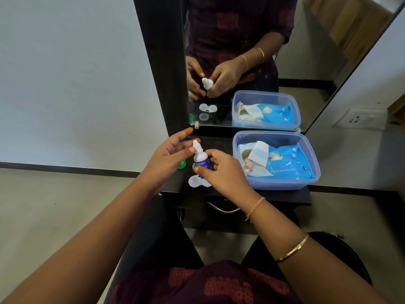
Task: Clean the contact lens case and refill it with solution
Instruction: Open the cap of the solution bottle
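Observation:
My right hand (221,172) grips a small white solution bottle (200,160) with a blue label, held upright over the black dresser top (285,195). My left hand (171,156) pinches the bottle's white cap (195,143) between thumb and a fingertip, with the other fingers spread. The white contact lens case (195,182) lies open on the dresser just below the bottle, partly hidden by my right hand. A green case lid (182,164) sits behind my left hand. The mirror (241,62) shows a clear lid lying near the case.
A clear plastic tub (306,185) holding a blue pack of wet wipes (285,165) stands right of my hands. The mirror's black frame (162,73) rises at the back. A drawer handle (223,209) is below the top. A wall socket (359,119) is at the right.

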